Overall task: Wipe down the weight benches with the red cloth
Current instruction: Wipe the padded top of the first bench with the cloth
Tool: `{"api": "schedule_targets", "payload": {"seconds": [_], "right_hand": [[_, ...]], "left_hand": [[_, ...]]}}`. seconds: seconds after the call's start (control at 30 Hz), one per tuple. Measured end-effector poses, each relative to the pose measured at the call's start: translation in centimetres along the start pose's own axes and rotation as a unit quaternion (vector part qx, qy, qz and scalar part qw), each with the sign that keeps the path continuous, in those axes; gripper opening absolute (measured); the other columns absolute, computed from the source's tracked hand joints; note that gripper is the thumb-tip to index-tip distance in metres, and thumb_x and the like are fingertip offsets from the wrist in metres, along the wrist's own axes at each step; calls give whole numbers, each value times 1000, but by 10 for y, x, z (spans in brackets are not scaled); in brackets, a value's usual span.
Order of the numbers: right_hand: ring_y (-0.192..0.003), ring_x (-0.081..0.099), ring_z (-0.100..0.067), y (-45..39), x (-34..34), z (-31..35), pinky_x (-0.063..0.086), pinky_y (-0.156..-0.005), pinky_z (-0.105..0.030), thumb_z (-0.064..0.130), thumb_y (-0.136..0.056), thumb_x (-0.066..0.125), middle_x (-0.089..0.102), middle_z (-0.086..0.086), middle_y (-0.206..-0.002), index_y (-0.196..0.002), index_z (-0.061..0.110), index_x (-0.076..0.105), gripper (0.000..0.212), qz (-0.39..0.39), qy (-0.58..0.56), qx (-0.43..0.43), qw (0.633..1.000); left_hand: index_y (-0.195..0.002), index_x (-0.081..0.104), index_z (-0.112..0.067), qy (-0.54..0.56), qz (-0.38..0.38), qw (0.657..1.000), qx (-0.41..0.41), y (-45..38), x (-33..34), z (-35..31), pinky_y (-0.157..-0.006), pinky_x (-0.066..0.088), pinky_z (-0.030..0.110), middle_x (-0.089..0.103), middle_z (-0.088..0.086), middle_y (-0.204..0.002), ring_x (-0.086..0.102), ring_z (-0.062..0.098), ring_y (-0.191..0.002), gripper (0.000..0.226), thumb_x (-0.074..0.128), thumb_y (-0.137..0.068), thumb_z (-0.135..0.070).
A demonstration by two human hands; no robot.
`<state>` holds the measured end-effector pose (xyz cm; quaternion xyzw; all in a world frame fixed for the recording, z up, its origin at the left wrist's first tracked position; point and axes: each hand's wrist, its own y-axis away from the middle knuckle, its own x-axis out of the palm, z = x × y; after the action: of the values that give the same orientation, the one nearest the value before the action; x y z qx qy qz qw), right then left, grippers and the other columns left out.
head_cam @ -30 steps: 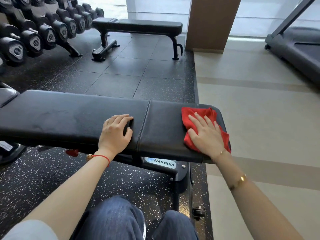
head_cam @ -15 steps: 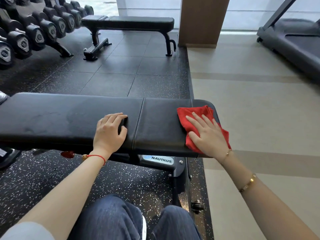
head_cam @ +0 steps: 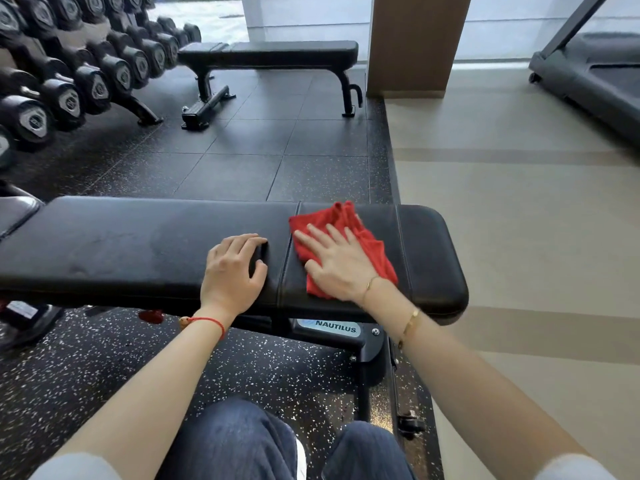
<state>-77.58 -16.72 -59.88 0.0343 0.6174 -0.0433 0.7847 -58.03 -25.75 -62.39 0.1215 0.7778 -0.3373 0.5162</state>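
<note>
A long black padded weight bench (head_cam: 138, 247) runs across in front of me. The red cloth (head_cam: 349, 220) lies bunched on its right part, just right of the seam in the pad. My right hand (head_cam: 336, 261) presses flat on the cloth with fingers spread and straight. My left hand (head_cam: 235, 268) rests on the pad just left of the seam, its fingers bent over a small dark thing. A second black bench (head_cam: 277, 51) stands farther back on the dark floor.
A rack of black dumbbells (head_cam: 69, 77) fills the far left. A brown pillar (head_cam: 415, 43) rises behind the benches, and a treadmill (head_cam: 595, 71) sits at the far right on the pale floor. The near bench's frame (head_cam: 363, 358) stands by my knees.
My right hand has slid the red cloth to the left along the pad, away from the bench's right end and toward my left hand. My left hand has stayed put.
</note>
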Motion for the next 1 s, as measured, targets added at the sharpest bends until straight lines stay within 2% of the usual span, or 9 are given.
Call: {"api": "schedule_targets", "payload": {"seconds": [0.07,0.13,0.3,0.43,0.5,0.63,0.77,0.87,1.0], "right_hand": [[-150,12,-19,22,4,3,-1,-122,-42,44,-93,37,16,12,-162,-153,40,17,63,-16,-3,-47,999],[-149,15,-16,35,2,-13,3,-122,-41,46,-92,42,20,15,-160,-152,39,20,65,-31,-5,-51,998],[-149,14,-16,1,-15,-67,2,-122,-40,46,-96,40,18,12,-161,-153,35,23,60,-30,-1,58,998],[-150,8,-20,-53,-17,-55,-3,-122,-43,43,-99,27,11,10,-163,-154,33,19,56,-12,-10,122,992],[-150,10,-20,-66,-11,-31,-2,-121,-43,42,-99,26,12,10,-163,-154,32,20,56,-13,-6,102,995],[-150,11,-19,-46,4,11,-2,-121,-41,43,-98,32,15,11,-162,-152,35,23,55,-17,-26,-5,999],[-149,12,-15,-3,9,5,-2,-122,-39,44,-96,37,17,15,-161,-151,40,24,57,-29,-14,-60,998],[-149,13,-13,7,1,-23,-1,-122,-41,43,-95,39,18,16,-160,-150,40,26,57,-34,-16,-26,999],[-150,10,-16,-21,-10,-47,-4,-121,-43,43,-98,32,16,14,-162,-151,37,24,54,-35,-14,91,995]], "left_hand": [[-123,63,-20,2,-2,1000,2,-1,0,0,-104,39,44,62,-3,-129,53,22,-122,43,45,-85,-30],[-123,63,-20,5,-2,1000,4,-1,0,0,-104,39,45,62,-3,-129,53,22,-122,44,44,-85,-31],[-125,61,-20,-2,11,1000,1,-1,1,0,-108,37,44,60,-3,-131,50,21,-124,42,46,-87,-31],[-124,61,-21,-3,15,1000,-1,-2,0,0,-108,37,44,60,-4,-129,50,20,-123,41,46,-87,-31],[-123,61,-21,1,11,1000,0,-2,0,2,-107,37,44,60,-5,-128,51,20,-123,41,46,-87,-31],[-121,63,-22,11,-6,1000,1,-4,1,4,-107,37,44,62,-5,-128,52,20,-123,41,44,-85,-30],[-122,63,-22,18,-9,1000,5,-3,1,5,-106,37,44,62,-5,-129,52,20,-123,43,42,-85,-31],[-123,62,-22,19,-1,1000,4,-2,2,4,-108,37,45,61,-5,-130,51,20,-124,42,44,-86,-29],[-124,61,-23,15,2,1000,-1,-2,3,4,-108,36,44,61,-5,-130,50,19,-124,41,45,-87,-30]]}}
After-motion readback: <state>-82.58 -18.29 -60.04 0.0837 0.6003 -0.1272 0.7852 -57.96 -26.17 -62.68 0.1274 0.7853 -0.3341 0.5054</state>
